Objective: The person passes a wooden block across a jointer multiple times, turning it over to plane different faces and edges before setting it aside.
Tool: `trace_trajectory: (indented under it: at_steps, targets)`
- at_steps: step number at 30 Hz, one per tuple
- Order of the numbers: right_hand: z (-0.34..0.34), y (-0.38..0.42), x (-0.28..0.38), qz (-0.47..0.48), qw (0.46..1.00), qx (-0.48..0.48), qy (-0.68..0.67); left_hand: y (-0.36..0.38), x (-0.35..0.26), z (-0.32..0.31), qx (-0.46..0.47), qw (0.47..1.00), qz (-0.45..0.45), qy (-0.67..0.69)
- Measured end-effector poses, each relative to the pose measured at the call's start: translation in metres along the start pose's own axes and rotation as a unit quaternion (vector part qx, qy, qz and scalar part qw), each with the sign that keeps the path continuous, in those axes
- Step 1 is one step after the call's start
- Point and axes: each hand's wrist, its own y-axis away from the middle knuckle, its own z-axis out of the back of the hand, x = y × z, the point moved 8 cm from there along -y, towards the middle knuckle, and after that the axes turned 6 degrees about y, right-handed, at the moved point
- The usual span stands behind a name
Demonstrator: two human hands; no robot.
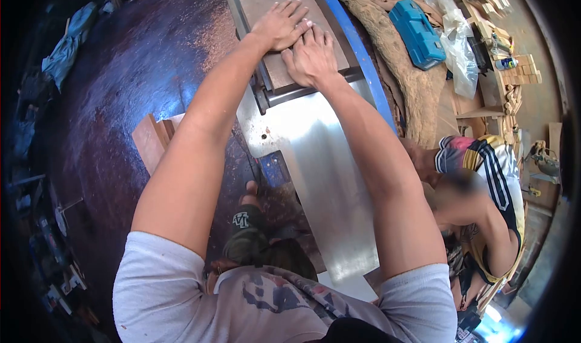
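A flat brown wooden board (pixel 260 7) lies on the metal bed of a jointer-like machine (pixel 315 125). Both my arms stretch forward to it. My left hand (pixel 281 25) rests palm down on the board, its fingers spread. Just nearer to me and to the right, my right hand (pixel 312 55) also presses flat on the board, with its fingertips touching or overlapping the left hand's thumb. Neither hand is wrapped around anything. The board hides whatever part of the machine is beneath it.
A blue fence or rail (pixel 363 52) runs along the machine's right side. Beyond it are a rough log slab (pixel 417 95), a blue tool case (pixel 417 34) and plastic wrap (pixel 457 40). Another person (pixel 490 185) bends down at right. Wood pieces (pixel 151 140) stand at left.
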Motion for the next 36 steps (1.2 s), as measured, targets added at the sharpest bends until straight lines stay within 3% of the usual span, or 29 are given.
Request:
trace_trajectory:
  at_steps: [4, 7, 10, 12, 14, 17, 18, 20, 21, 24, 26, 28, 30, 32, 33, 36]
  targets:
    - [-0.005, -0.042, 0.001, -0.004, 1.0, 0.029, 0.006, -0.021, 0.031, 0.008, -0.02, 0.999, -0.007, 0.027]
    - [-0.009, -0.076, -0.001, -0.002, 1.0, 0.007, -0.008, -0.029, 0.065, 0.019, -0.062, 0.996, 0.069, 0.018]
    - [-0.015, -0.107, 0.015, -0.023, 0.999, 0.021, -0.036, -0.001, 0.122, 0.04, -0.192, 0.947, 0.243, 0.084]
    - [-0.011, -0.124, 0.034, -0.036, 0.997, 0.052, -0.043, 0.028, 0.169, 0.035, -0.174, 0.886, 0.376, 0.209]
    - [-0.001, -0.135, 0.06, -0.02, 0.995, 0.09, -0.03, 0.041, 0.195, 0.018, -0.067, 0.854, 0.373, 0.356]
    - [0.008, -0.15, 0.074, -0.012, 0.963, 0.124, -0.24, 0.06, 0.232, -0.004, -0.131, 0.769, 0.421, 0.463]
    - [0.015, -0.15, 0.076, -0.01, 0.935, 0.141, -0.325, 0.069, 0.237, 0.001, -0.146, 0.782, 0.418, 0.438]
    - [0.074, -0.117, 0.079, 0.008, 0.897, 0.045, -0.439, 0.081, 0.236, 0.02, -0.179, 0.803, 0.409, 0.395]
    - [0.108, -0.085, 0.079, 0.016, 0.87, 0.0, -0.493, 0.094, 0.244, 0.02, -0.108, 0.768, 0.472, 0.419]
    - [0.198, 0.046, 0.059, 0.047, 0.821, -0.05, -0.567, 0.176, 0.215, 0.059, -0.108, 0.6, 0.49, 0.623]
    - [0.214, 0.145, 0.035, 0.013, 0.804, -0.09, -0.587, 0.247, 0.199, 0.05, -0.06, 0.474, 0.424, 0.769]
    - [0.184, 0.235, 0.018, -0.07, 0.764, -0.113, -0.632, 0.323, 0.132, 0.066, -0.013, 0.153, 0.202, 0.967]
    - [0.127, 0.311, 0.016, -0.158, 0.734, -0.08, -0.656, 0.365, 0.042, 0.108, -0.013, -0.056, 0.164, 0.985]
    - [0.07, 0.377, 0.024, -0.2, 0.703, -0.04, -0.681, 0.396, -0.013, 0.119, -0.026, -0.092, 0.089, 0.991]
    - [0.049, 0.401, 0.024, -0.225, 0.691, -0.023, -0.686, 0.409, -0.029, 0.112, -0.034, -0.076, 0.067, 0.994]
    - [0.038, 0.46, 0.049, -0.208, 0.663, -0.02, -0.719, 0.434, -0.104, 0.104, 0.049, -0.122, -0.019, 0.991]
